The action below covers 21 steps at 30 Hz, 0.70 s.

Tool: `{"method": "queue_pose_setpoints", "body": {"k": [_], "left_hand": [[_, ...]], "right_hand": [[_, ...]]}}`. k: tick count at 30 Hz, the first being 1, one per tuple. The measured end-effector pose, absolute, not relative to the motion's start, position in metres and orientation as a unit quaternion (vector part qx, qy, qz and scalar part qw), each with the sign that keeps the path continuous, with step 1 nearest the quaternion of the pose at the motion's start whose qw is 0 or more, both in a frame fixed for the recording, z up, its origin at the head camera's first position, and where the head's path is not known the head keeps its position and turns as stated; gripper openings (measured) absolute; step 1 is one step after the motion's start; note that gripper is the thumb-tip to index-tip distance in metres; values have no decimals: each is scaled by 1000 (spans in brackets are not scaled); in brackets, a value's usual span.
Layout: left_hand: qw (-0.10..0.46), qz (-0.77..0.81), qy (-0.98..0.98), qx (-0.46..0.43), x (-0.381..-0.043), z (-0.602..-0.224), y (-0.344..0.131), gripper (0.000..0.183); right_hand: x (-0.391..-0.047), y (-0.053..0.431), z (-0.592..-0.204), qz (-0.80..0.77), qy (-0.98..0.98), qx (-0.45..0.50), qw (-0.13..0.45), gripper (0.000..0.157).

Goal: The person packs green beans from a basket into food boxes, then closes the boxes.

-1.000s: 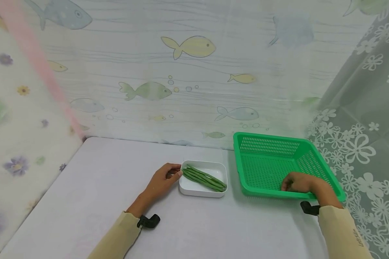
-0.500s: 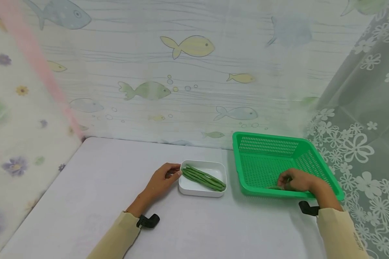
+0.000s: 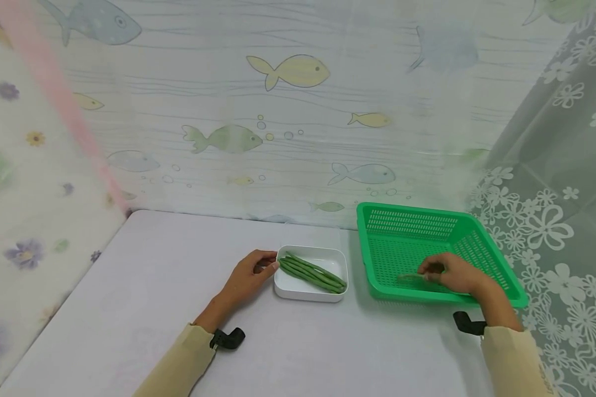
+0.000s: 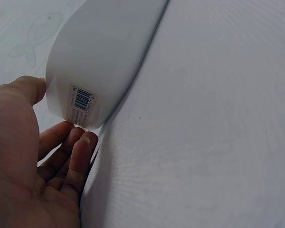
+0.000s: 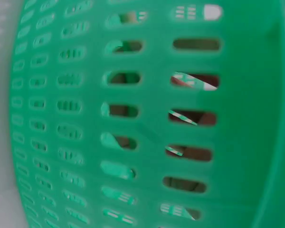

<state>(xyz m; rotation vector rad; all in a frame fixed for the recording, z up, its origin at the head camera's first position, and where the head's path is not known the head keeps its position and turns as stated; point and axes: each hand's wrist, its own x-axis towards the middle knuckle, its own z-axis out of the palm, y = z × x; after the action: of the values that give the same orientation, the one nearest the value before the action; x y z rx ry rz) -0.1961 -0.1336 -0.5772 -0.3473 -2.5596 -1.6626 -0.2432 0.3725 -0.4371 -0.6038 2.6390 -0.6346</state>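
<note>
A small white dish [image 3: 310, 298] stands mid-table in the head view. Several green beans [image 3: 310, 273] lie slantwise in it, side by side. My left hand [image 3: 246, 279] holds the dish at its left side. Close up in the left wrist view, the thumb [image 4: 33, 89] is against the dish edge, with the other fingertips at its lower corner beside a barcode label. Inside the green basket [image 3: 372, 286], my right hand [image 3: 449, 272] pinches a slim green bean [image 3: 411, 277] that points left. In the right wrist view the slotted basket wall [image 5: 247, 118] hides most of that hand.
The basket stands at the table's right, a short gap from the dish. White cloth covers the table [image 3: 338, 353]. A fish-print curtain [image 3: 298, 138] hangs behind, and a sheer floral curtain [image 3: 571, 231] borders the right side.
My right hand has risen and shifted slightly left inside the basket, and a green bean now shows at its fingertips. The left hand and the dish stay put.
</note>
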Motion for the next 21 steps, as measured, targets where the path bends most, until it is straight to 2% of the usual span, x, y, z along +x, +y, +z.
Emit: {"method": "queue_pose_setpoints", "body": {"k": [11,21], "left_hand": [[40,-537,-835,-113,-197,-577,-133,41],[39,-533,-838,-111,-198,-578,-133,42]], "right_hand": [[-234,359,-429,-214,949,-220,75,16],[-221,341,-414,-238,948,-210,20,19]]}}
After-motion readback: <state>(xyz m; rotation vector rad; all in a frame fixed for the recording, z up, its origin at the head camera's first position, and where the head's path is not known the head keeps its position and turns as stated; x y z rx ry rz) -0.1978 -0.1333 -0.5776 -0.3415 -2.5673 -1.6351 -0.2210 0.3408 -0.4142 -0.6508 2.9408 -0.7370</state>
